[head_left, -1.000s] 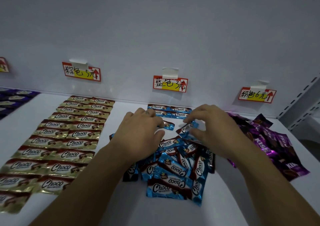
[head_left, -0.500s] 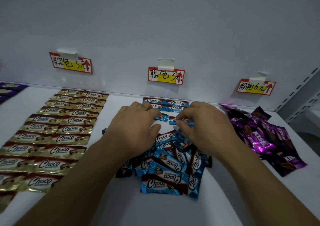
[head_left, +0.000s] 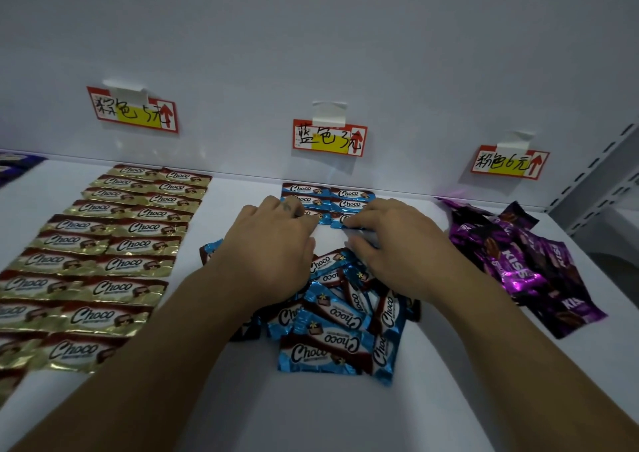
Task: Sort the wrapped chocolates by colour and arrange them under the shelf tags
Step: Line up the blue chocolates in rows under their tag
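Fingers of the left hand are bent, tips pressing a blue chocolate flat on the shelf, while the right hand pinches the neighbouring blue wrapper between fingertips and thumb. Both pieces sit just in front of two tidy blue rows under the blue tag. A loose blue heap lies beneath the wrists, with gold chocolates laid in pairs to the left and a purple pile to the right.
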`<state>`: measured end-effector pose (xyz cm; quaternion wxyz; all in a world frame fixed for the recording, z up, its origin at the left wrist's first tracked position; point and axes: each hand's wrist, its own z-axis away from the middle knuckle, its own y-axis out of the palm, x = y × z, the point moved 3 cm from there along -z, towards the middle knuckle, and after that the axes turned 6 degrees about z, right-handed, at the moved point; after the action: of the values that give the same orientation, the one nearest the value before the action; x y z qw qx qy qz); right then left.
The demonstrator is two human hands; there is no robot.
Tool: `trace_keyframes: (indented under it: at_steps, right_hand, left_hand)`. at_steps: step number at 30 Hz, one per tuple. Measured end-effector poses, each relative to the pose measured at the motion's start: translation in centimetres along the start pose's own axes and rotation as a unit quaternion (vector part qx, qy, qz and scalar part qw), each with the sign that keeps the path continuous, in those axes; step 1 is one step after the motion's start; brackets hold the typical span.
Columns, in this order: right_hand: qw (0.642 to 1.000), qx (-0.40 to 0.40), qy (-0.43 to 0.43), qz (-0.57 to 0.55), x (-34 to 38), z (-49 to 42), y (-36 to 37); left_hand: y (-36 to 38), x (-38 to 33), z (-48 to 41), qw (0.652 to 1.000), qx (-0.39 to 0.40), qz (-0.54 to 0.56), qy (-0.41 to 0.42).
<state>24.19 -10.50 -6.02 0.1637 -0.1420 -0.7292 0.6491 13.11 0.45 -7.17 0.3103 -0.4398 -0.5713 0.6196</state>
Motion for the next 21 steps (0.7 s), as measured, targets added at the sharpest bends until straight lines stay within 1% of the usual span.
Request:
trace_keyframes:
  at_steps: [6,11,21]
  right_hand:
    - [1.000,-0.003,-0.003,0.014,0.28,-0.02,0.11]
    - [0.999,0.000,0.003,0.036,0.21,-0.08,0.10]
    - [0.999,0.017,0.003,0.036,-0.02,0.12,0.21]
  left_hand:
    - [0.06,-0.01,0.16,1.000,0.009,-0.001,-0.001]
    - [0.11,0.12,-0.03,1.000,0.002,0.005,-0.002]
    - [0.26,-0.15,0.01,1.000,0.004,0.018,0.003]
